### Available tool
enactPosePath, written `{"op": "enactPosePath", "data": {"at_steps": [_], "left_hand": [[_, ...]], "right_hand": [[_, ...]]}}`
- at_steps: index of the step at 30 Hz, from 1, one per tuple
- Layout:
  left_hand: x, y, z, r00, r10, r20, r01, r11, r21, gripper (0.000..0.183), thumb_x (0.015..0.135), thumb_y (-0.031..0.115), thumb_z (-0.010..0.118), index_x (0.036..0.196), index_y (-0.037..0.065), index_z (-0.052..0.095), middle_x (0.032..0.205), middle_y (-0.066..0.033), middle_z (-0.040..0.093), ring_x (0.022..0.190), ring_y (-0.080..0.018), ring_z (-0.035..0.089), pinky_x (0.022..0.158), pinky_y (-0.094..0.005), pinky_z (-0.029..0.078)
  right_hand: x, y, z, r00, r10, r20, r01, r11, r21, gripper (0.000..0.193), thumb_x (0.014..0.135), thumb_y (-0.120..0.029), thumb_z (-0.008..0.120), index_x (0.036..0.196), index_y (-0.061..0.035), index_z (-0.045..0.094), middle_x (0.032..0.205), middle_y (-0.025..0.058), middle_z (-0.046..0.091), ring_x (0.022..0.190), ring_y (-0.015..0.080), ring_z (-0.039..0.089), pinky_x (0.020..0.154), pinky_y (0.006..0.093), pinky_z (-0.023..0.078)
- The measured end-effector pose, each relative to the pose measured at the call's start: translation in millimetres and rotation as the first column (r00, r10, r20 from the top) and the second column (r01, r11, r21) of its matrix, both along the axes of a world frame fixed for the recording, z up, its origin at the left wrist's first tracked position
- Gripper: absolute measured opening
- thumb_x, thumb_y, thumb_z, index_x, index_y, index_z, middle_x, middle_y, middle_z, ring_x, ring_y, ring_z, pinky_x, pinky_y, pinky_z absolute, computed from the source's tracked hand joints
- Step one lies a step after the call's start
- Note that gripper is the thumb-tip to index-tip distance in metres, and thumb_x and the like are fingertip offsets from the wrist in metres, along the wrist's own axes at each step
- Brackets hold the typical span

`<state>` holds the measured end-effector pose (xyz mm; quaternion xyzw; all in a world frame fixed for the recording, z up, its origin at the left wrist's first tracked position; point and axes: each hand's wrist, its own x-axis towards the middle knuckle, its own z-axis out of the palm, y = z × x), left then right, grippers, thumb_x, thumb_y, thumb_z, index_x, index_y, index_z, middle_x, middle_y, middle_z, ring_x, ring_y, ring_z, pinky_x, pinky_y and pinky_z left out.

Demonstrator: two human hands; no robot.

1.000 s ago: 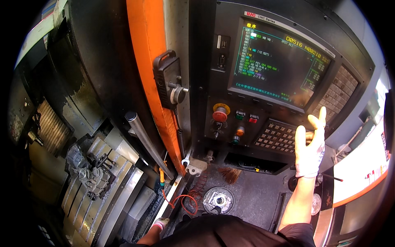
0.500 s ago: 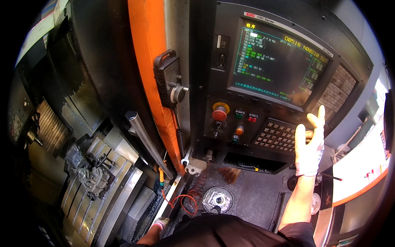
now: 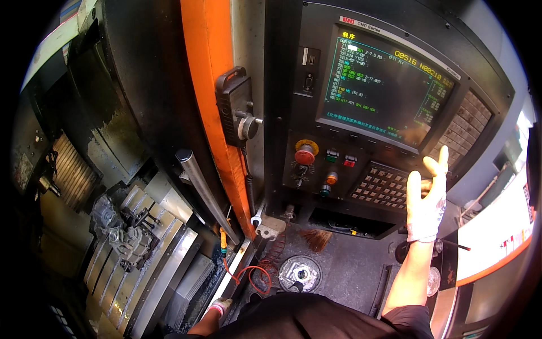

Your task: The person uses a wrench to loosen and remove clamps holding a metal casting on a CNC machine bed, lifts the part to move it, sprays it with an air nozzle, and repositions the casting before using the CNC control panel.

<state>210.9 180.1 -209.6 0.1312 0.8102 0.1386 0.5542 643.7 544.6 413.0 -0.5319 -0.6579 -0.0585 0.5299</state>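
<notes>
My right hand (image 3: 427,203), in a pale glove, is raised in front of the control panel (image 3: 285,130) of a machine tool. Its fingers are apart and hold nothing; they overlap the right edge of the button keypad (image 3: 379,183) in view, and whether they touch it I cannot tell. Above it, the screen (image 3: 384,85) is lit with lines of code. Low down, my gloved left hand (image 3: 221,306) is at the pale sill (image 3: 232,278) of the machine's opening. Its fingers are too small and partly hidden to make out.
Grey metal castings (image 3: 131,244) are on the slotted machine table (image 3: 116,282) at left. A black handheld control box (image 3: 234,107) hangs on the orange post (image 3: 204,73). A red hose (image 3: 265,271), a brush (image 3: 316,239) and a round metal part (image 3: 299,273) lie below the panel.
The panel, post and machine have shifted slightly rightward in the picture. My right hand stays raised with its fingers apart, and my left hand stays at the sill.
</notes>
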Motion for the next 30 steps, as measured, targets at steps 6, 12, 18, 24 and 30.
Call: {"op": "enactPosePath", "data": {"at_steps": [6,12,18,24,30], "left_hand": [[3.7,8.1,12.1,1.000,0.005,0.002,-0.005,1.000,-0.023,0.056,0.100,0.039,0.065,0.140,0.002,0.053,0.126,-0.0133,0.067,0.115,-0.0251,0.064,0.104,-0.0353,0.048],[-4.3,3.2,-14.1,0.998,0.028,0.048,-0.029,0.999,0.029,0.056,0.099,0.040,0.066,0.140,0.002,0.053,0.125,-0.0130,0.067,0.115,-0.0248,0.064,0.104,-0.0356,0.048],[13.5,26.8,45.2,0.999,-0.045,-0.002,0.045,0.999,-0.001,0.057,0.097,0.041,0.069,0.138,0.003,0.055,0.124,-0.0128,0.068,0.114,-0.0242,0.064,0.102,-0.0356,0.049],[14.3,19.8,38.7,1.000,0.024,-0.003,-0.023,1.000,0.019,0.057,0.097,0.042,0.070,0.136,0.002,0.058,0.125,-0.0144,0.068,0.114,-0.0250,0.064,0.102,-0.0364,0.049],[6.4,7.1,10.5,0.997,-0.045,-0.058,0.046,0.999,0.027,0.063,0.095,0.042,0.070,0.139,-0.001,0.057,0.128,-0.0155,0.068,0.117,-0.0271,0.064,0.105,-0.0366,0.048]], "right_hand": [[0.5,1.3,-1.8,1.000,-0.003,0.013,0.003,1.000,0.016,0.041,0.093,-0.018,0.070,0.128,-0.0004,0.059,0.164,0.0175,0.040,0.073,0.0157,0.062,0.072,0.0278,0.055],[-0.6,2.0,0.7,1.000,-0.002,0.016,0.002,1.000,0.027,0.041,0.093,-0.019,0.071,0.127,0.0002,0.060,0.163,0.0176,0.041,0.070,0.0159,0.061,0.070,0.0276,0.055],[0.0,-0.4,0.1,1.000,-0.010,0.022,0.010,1.000,0.010,0.042,0.093,-0.020,0.072,0.128,0.0001,0.060,0.163,0.0173,0.041,0.072,0.0161,0.061,0.071,0.0282,0.055],[-1.4,-1.8,1.5,1.000,0.009,-0.002,-0.009,1.000,-0.002,0.043,0.093,-0.020,0.071,0.129,0.0008,0.059,0.165,0.0157,0.039,0.074,0.0161,0.062,0.073,0.0287,0.055],[0.0,-2.3,1.1,1.000,-0.004,-0.012,0.003,1.000,-0.014,0.045,0.093,-0.019,0.071,0.131,0.0022,0.058,0.164,0.0154,0.039,0.075,0.0163,0.062,0.073,0.0292,0.055]]}}
